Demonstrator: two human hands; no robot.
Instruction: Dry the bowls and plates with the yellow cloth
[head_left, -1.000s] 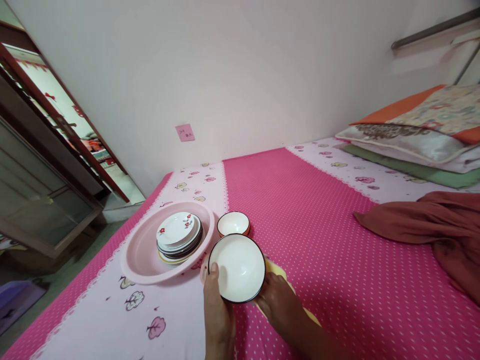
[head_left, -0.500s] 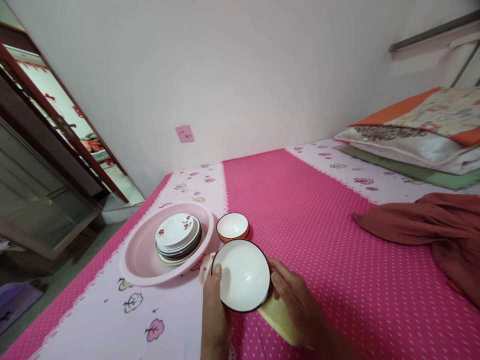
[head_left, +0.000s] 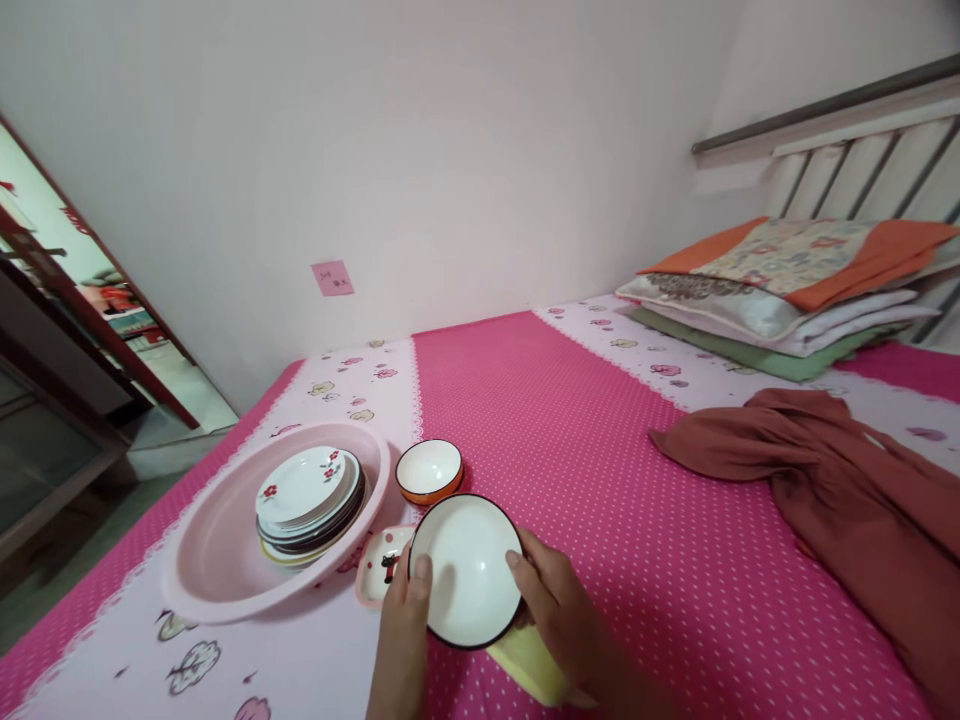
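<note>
A white bowl point(head_left: 474, 568) with a black rim is held between both my hands, its inside facing me. My left hand point(head_left: 405, 625) grips the left edge, thumb over the rim. On the right edge my right hand point(head_left: 561, 612) does the same, its fingers partly hidden. Below the bowl and beside my right hand shows a pale yellow thing point(head_left: 531, 668), whose kind I cannot make out. Stacked orange bowls with white insides point(head_left: 429, 468) stand just beyond. Left of the held bowl, partly covered, lies a small pink-edged dish point(head_left: 384, 562) with a black figure on it.
A pink basin point(head_left: 214, 530) on the left holds a stack of plates point(head_left: 301, 487), the top one with red flowers. Folded bedding point(head_left: 780, 285) lies at the back right, with a reddish-brown cloth point(head_left: 810, 470) nearer. Everything rests on a pink bedspread point(head_left: 510, 390); a wall rises behind.
My view has turned to the right, so things appear further left. More of the pink-edged dish shows. My right thumb has moved onto the rim; both hands still hold the bowl.
</note>
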